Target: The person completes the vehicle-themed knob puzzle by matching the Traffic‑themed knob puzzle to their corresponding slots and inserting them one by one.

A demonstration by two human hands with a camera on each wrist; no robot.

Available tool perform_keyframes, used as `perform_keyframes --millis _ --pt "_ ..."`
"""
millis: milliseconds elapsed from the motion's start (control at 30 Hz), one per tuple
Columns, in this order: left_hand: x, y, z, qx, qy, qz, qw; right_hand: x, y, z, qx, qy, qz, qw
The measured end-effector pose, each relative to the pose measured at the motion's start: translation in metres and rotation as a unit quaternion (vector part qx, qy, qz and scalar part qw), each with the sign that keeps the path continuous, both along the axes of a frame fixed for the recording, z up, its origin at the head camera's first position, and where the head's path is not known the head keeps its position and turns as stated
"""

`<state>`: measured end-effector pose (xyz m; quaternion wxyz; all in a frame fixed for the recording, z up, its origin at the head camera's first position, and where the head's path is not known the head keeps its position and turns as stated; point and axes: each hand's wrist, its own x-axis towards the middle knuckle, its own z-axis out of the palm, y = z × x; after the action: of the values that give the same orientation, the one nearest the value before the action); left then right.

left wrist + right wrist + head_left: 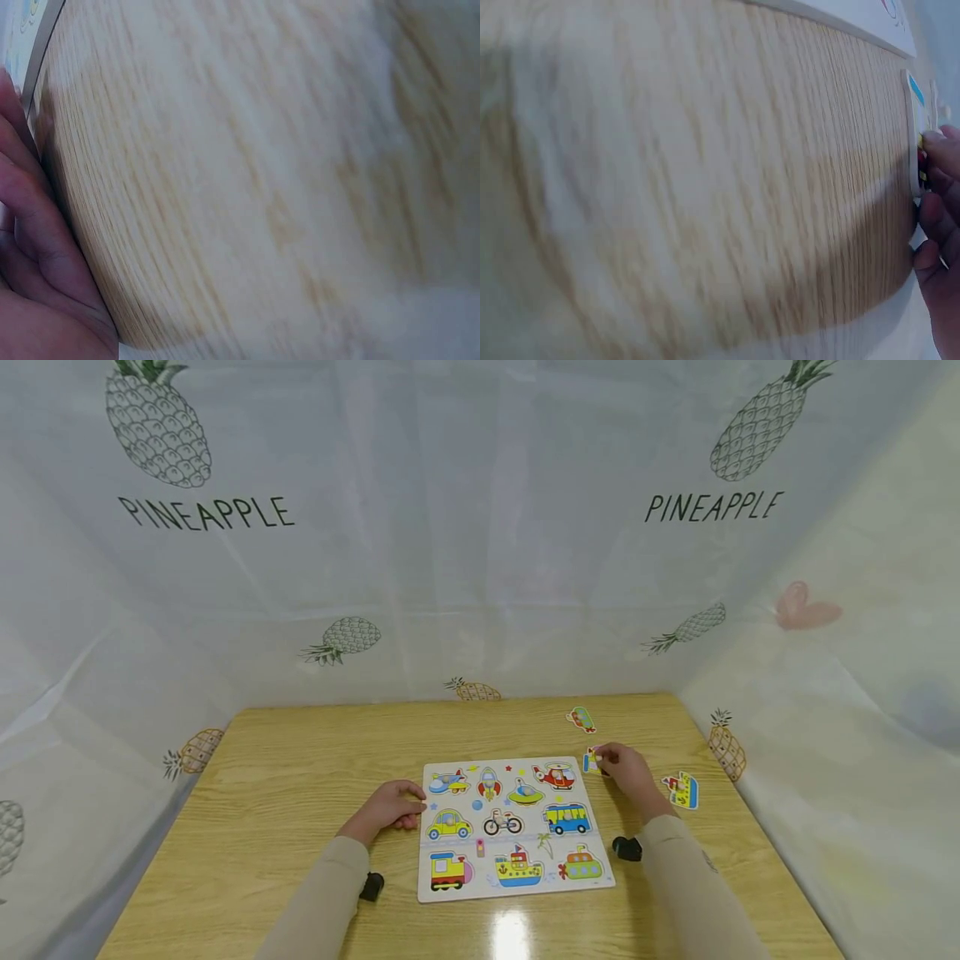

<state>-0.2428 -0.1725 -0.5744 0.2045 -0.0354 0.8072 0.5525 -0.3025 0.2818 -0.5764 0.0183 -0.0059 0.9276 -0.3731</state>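
A puzzle board (486, 841) printed with vehicles lies flat on the table. My left hand (395, 805) rests at its left edge, the fingers loosely bent and the fingertips right at the rim; the left wrist view shows these fingers (30, 202) beside the edge. Off the board's upper right corner, my right hand (624, 764) pinches a train puzzle piece (590, 761) between thumb and fingertips. In the right wrist view the train piece stands tilted on its side, partly hidden by the fingers (937, 150).
Beyond the right hand lies a submarine puzzle piece (581, 719). A ship puzzle piece (682, 790) is to the right of that forearm. The wooden table (300, 760) meets a pale pineapple-print cloth (480, 568) at its back and sides.
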Motion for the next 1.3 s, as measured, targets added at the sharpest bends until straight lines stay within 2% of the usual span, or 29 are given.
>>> perform_keyframes --millis 233,400,633,767,933,1300 --pt "0.003 0.0 0.004 0.009 -0.001 0.003 1.0 0.006 0.006 0.003 0.012 -0.022 0.033 0.999" --pt "0.005 -0.001 0.004 0.013 -0.002 -0.005 0.9999 0.016 0.012 0.001 0.056 0.0 0.058 0.997" --pt "0.002 -0.003 -0.004 0.026 0.003 -0.009 0.9996 0.026 0.017 0.002 0.108 0.03 0.096 0.989" --pt "0.0 -0.004 -0.007 0.026 0.005 -0.011 0.9996 0.029 0.02 0.002 0.12 0.023 0.091 0.988" --pt "-0.001 -0.003 -0.01 0.026 0.005 -0.012 0.9996 0.037 0.024 0.002 0.106 0.021 0.083 0.991" --pt "0.0 -0.003 -0.004 0.031 0.006 -0.006 0.9995 0.05 0.028 -0.006 0.061 0.023 0.051 0.997"
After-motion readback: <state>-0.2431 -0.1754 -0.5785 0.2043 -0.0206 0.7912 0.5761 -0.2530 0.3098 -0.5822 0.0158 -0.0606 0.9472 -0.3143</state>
